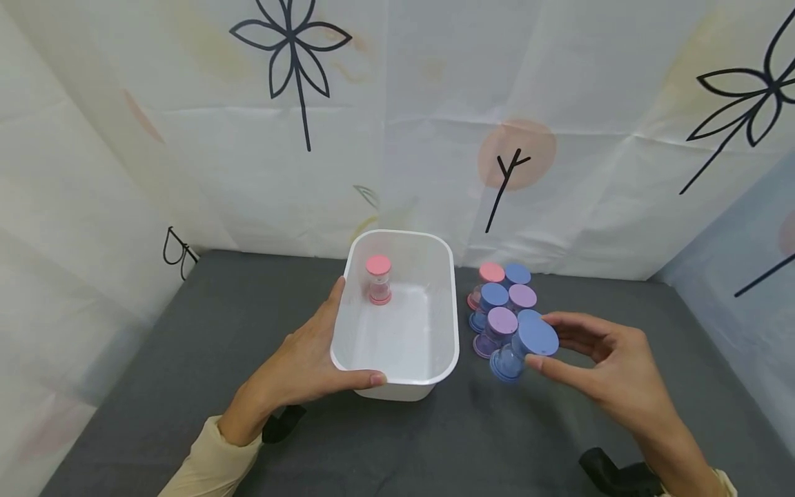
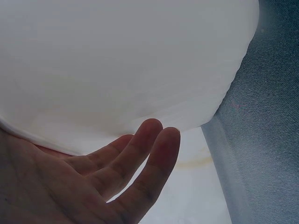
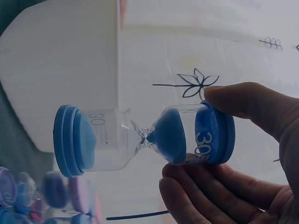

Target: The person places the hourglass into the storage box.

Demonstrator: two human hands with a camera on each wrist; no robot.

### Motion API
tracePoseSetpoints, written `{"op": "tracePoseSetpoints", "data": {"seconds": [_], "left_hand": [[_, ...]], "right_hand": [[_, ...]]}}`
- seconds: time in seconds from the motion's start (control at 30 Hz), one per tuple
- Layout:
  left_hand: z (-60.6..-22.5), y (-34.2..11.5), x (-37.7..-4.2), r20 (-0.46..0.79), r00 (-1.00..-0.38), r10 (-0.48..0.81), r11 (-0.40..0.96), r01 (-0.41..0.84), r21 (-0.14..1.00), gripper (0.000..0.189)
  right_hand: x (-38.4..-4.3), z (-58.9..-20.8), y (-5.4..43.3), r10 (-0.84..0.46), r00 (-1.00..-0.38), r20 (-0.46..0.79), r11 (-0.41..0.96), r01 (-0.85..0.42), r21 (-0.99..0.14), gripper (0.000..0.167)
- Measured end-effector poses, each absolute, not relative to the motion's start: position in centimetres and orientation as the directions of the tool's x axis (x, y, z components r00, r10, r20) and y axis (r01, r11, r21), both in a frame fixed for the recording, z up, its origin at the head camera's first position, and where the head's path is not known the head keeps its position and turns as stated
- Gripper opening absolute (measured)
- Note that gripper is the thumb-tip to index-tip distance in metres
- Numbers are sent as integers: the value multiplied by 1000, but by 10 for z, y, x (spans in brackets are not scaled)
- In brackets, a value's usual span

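My right hand point(image 1: 611, 359) grips a blue sand timer point(image 1: 537, 337) by its top cap, between the thumb and fingers. In the right wrist view this sand timer point(image 3: 169, 135) has clear bulbs, blue sand in both and "30" printed on it. My left hand point(image 1: 304, 362) holds a white plastic bin point(image 1: 397, 392) at its left side, with the thumb along the front rim. From the left wrist, the fingers point(image 2: 156, 154) lie against the bin's outer wall. Inside the bin a pink sand timer point(image 1: 379, 279) stands upright toward the back left.
Right of the bin several sand timers stand close together: a pink one point(image 1: 491, 273), blue ones point(image 1: 494, 295) and purple ones point(image 1: 502, 322). Dark grey cloth point(image 1: 397, 449) covers the table. A pale printed curtain point(image 1: 422, 172) hangs behind and at the sides.
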State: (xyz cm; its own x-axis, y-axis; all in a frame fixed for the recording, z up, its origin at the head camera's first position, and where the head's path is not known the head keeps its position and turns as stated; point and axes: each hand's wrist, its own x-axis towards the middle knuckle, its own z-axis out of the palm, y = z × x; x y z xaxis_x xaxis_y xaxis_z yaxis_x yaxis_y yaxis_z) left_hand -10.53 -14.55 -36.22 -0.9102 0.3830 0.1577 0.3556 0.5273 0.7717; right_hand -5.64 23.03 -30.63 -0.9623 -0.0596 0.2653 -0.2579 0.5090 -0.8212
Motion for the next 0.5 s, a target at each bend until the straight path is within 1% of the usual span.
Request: {"op": "tracePoseSetpoints", "data": {"seconds": [0.27, 0.5], "left_hand": [[-363, -146, -106, 158, -908, 387, 520, 357, 776, 129], [-362, -145, -105, 151, -910, 386, 519, 350, 780, 130]], "right_hand": [[-63, -280, 223, -87, -928, 363, 519, -353, -778, 46], [-66, -261, 215, -114, -910, 398, 514, -397, -760, 46]]}}
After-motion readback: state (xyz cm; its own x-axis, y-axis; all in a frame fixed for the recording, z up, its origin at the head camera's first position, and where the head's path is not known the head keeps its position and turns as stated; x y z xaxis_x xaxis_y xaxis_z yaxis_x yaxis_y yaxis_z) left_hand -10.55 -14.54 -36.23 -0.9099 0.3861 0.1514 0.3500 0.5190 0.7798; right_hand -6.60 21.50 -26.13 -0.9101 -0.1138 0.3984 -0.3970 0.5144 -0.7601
